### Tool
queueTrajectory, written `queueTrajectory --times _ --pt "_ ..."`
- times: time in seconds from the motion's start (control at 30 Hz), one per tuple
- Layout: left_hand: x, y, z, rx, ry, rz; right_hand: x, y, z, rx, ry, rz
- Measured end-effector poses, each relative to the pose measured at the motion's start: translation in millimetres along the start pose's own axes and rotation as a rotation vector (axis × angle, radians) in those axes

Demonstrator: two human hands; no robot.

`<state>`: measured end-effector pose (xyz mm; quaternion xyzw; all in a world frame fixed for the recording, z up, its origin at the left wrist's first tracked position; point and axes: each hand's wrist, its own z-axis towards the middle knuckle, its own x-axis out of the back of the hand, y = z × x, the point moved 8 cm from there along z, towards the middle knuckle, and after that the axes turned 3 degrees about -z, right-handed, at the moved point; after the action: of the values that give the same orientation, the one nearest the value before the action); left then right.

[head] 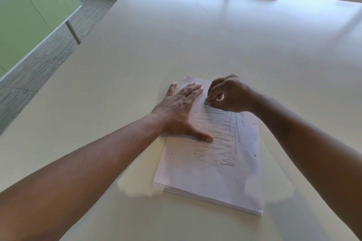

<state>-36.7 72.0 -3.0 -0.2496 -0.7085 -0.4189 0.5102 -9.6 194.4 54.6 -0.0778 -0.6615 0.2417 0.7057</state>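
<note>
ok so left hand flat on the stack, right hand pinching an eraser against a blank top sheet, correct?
Not blank. The head view shows pencil scribbles across the top sheet. The rest holds: the left hand lies flat on the stack and the right hand pinches the eraser against that sheet.

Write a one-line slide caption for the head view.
Left hand flat on a paper stack, right hand pinching a small eraser against pencil scribbles.
</note>
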Motion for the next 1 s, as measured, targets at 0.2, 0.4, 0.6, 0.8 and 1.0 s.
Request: queueTrajectory --times 0.2,0.4,0.6,0.8,1.0 --pt "-1 0 1 -0.001 0.001 -0.001 -3 -9 -7 0.023 0.047 0.005" --pt "-1 0 2 -0.003 0.014 -0.007 -12 -25 -13 0.116 -0.098 0.026" --pt "0 -1 2 -0.008 0.007 0.0 -1 -5 1 0.015 0.098 -0.03" --pt "-1 -1 2 -0.008 0.006 0.002 -9 -26 -9 0.119 0.017 -0.016" --pt "-1 -1 2 -0.013 0.019 -0.023 -17 -47 -20 0.206 -0.089 0.029"
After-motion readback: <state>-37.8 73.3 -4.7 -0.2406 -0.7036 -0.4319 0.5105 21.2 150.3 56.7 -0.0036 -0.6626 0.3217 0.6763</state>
